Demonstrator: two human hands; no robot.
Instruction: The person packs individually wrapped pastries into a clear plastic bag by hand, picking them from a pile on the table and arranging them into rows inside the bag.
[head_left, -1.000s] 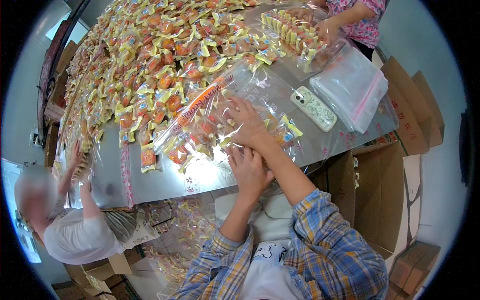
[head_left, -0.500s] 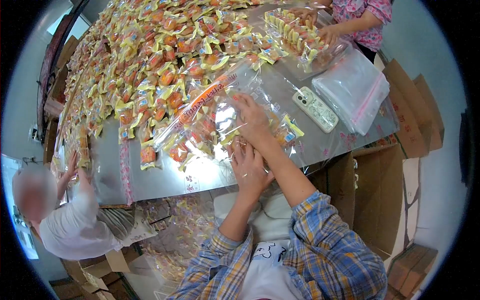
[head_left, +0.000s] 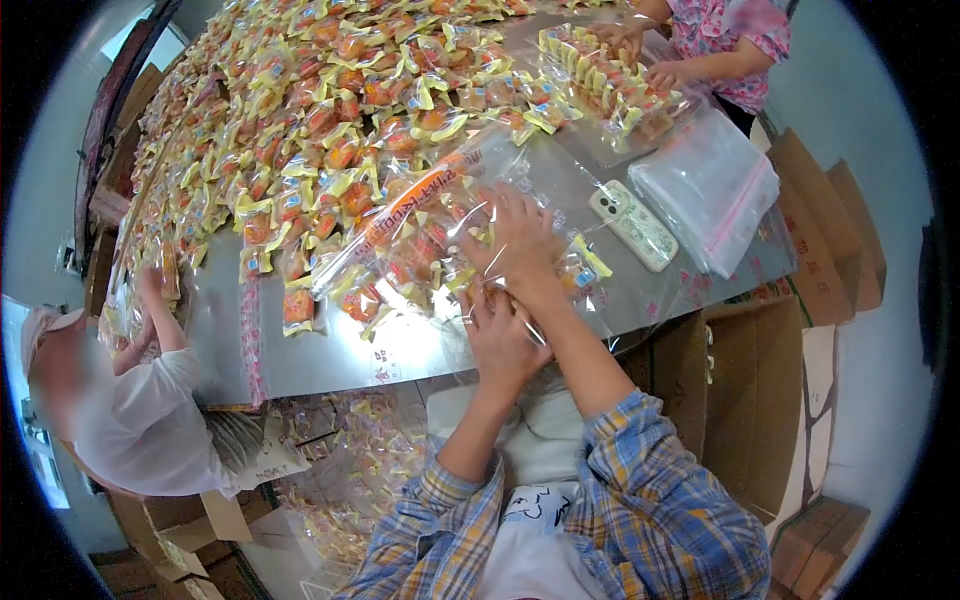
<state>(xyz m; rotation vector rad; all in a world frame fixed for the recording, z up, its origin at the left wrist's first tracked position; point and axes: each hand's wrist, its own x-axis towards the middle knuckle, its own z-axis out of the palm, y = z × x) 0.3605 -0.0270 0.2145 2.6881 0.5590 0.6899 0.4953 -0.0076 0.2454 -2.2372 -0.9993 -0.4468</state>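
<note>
Here, directions read from the middle of the printed bag, 12 o'clock toward the top of the view. Item: one clear printed bag (head_left: 400,214), orange lettering, wrapped packets inside, lying flat on the metal table (head_left: 214,335). Right hand (head_left: 518,242), at 3 o'clock: laid on the bag, fingers parted; whether they pinch the film, cannot tell. Left hand (head_left: 503,345), at 5 o'clock: at the near edge, just beside the right wrist, fingers pointing up at the bag; their closure is unclear under glare. Loose wrapped packets (head_left: 320,110), a broad heap, at 11 o'clock. Phone (head_left: 635,225), patterned case, at 3 o'clock. Stack of clear bags (head_left: 705,190), between 2 and 3. Co-worker in a floral top (head_left: 728,40), at 2, hands at a bagged row of packets (head_left: 602,78). Co-worker in a white top (head_left: 150,425), at 8. Open carton (head_left: 755,400), at 4.
</note>
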